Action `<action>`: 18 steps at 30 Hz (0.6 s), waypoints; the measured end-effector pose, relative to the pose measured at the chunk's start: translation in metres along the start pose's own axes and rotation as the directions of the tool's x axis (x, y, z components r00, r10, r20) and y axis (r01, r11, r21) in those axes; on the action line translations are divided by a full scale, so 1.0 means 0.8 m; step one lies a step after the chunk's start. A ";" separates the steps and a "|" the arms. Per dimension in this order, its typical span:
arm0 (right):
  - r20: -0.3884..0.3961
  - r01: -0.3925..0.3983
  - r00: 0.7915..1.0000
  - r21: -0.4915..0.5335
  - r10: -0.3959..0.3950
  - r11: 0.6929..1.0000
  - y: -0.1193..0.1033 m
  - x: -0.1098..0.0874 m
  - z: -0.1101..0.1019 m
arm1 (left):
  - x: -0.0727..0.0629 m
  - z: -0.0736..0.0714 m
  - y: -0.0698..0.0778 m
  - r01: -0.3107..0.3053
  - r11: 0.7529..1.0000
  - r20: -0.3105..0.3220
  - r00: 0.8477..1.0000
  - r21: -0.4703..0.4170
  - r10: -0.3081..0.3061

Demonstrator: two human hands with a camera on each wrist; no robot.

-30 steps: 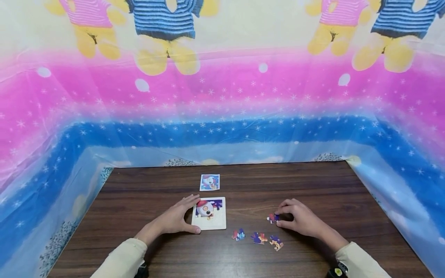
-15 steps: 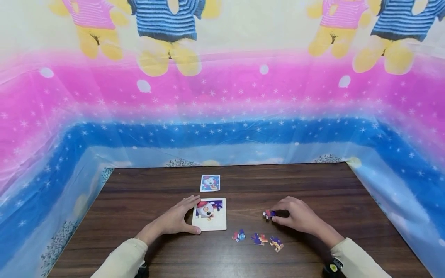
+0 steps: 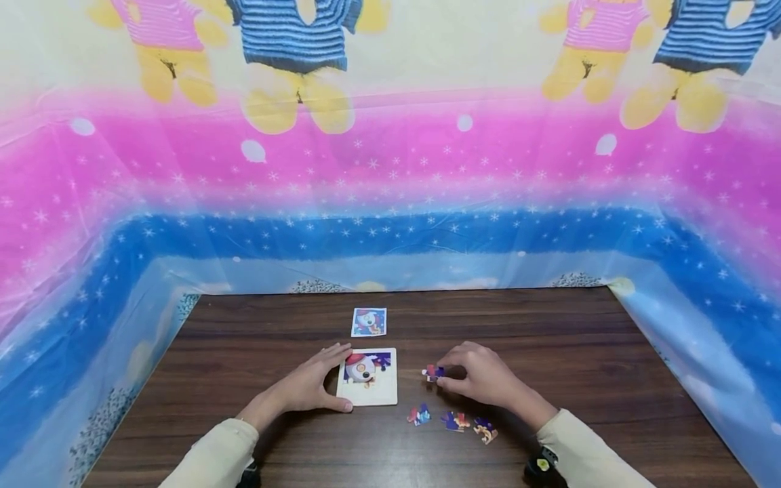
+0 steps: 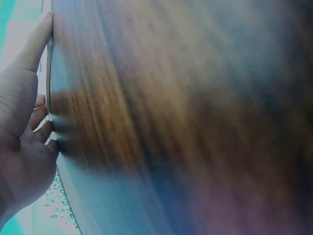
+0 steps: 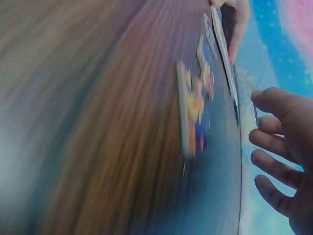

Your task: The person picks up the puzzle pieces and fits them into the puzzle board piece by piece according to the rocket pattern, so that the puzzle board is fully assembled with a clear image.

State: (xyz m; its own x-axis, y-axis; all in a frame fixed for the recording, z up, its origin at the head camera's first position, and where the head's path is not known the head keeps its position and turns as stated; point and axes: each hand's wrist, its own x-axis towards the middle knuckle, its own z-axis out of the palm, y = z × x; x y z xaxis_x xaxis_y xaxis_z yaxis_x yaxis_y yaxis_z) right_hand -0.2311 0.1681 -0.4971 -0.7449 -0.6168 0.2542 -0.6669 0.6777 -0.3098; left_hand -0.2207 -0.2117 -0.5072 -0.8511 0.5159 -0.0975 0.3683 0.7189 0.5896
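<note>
A square white puzzle board point(image 3: 381, 391) lies on the table, its upper part filled with a white character in a red hat. My left hand point(image 3: 308, 383) holds the board's left side, with fingers at the far corner and thumb at the near corner. To the right of the board, my right hand point(image 3: 478, 374) pinches a red and purple jigsaw piece point(image 3: 432, 373) between thumb and fingers. In the right wrist view, the right hand point(image 5: 288, 142) grips that thin piece by its edges. My left hand point(image 4: 29, 132) also appears at the left of the left wrist view.
Loose jigsaw pieces lie in front of the hands: a blue and red one point(image 3: 419, 414), a purple and orange one point(image 3: 455, 421) and an orange one point(image 3: 485, 430). A small picture card point(image 3: 369, 322) sits behind the board. A printed curtain point(image 3: 390, 230) borders the table's point(image 3: 244, 325) back.
My right hand has lifted the jigsaw piece and carried it left, close to the board's right side. The left hand and the board have stayed in place.
</note>
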 end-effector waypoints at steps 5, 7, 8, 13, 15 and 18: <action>-0.014 0.022 1.000 -0.028 -0.023 0.999 -0.018 0.022 0.012 | -0.001 0.000 0.001 -0.005 1.000 -0.001 1.000 0.000 0.005; -0.013 0.028 1.000 -0.040 -0.029 0.999 -0.024 0.031 0.016 | -0.001 -0.001 0.001 -0.006 1.000 0.000 1.000 -0.001 0.006; -0.011 0.034 0.999 -0.044 -0.034 0.998 -0.027 0.035 0.018 | -0.001 -0.001 0.002 -0.004 1.000 0.001 1.000 -0.001 0.004; 0.012 0.055 0.998 -0.046 -0.054 0.997 -0.041 0.053 0.028 | -0.002 -0.002 0.003 -0.001 1.000 0.001 1.000 0.000 0.001; 0.020 0.065 0.998 -0.037 -0.064 0.997 -0.046 0.059 0.031 | -0.002 -0.002 0.004 -0.003 1.000 -0.001 1.000 0.001 0.003; 0.021 0.087 0.996 -0.034 -0.086 0.996 -0.052 0.067 0.036 | -0.002 -0.002 0.004 -0.003 1.000 -0.002 1.000 0.001 0.003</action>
State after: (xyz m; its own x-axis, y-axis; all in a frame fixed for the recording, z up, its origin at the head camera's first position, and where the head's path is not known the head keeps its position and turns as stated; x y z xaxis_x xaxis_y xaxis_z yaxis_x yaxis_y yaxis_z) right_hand -0.2431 0.0952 -0.4969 -0.6843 -0.6811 0.2604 -0.7292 0.6351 -0.2548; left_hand -0.2185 -0.2108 -0.5036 -0.8508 0.5169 -0.0943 0.3708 0.7178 0.5893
